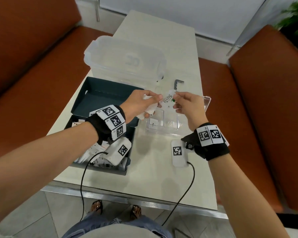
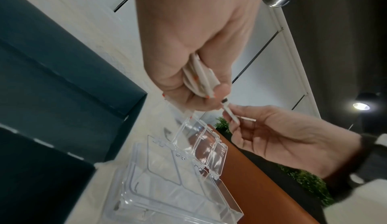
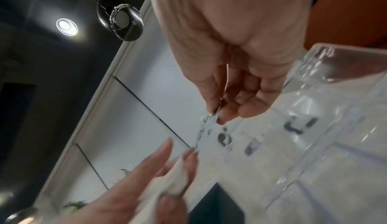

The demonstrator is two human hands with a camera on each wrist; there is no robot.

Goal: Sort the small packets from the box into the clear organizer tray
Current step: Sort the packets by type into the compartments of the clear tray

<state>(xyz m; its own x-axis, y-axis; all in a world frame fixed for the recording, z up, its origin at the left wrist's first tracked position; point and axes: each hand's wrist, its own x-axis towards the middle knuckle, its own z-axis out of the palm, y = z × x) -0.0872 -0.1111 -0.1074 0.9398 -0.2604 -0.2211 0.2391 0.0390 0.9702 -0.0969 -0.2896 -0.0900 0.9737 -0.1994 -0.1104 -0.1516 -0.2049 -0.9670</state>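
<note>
Head: left hand (image 1: 141, 102) grips bunch of white packets (image 1: 149, 109) over gap between dark box (image 1: 100, 127) and clear organizer tray (image 1: 163, 124); right hand (image 1: 189, 107) pinches Stevia packet (image 1: 168, 100) above tray, hands nearly touching; bare table (image 1: 144, 170) toward near edge

Left wrist: packets (image 2: 199, 77) fanned in curled fingers (image 2: 222, 90), tray (image 2: 167, 174) below

Right wrist: thumb and forefinger pinch packet (image 3: 206, 128); blurred

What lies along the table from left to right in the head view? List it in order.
Dark box → left hand gripping a bunch of packets → Stevia packet → right hand → orange seat.
</note>
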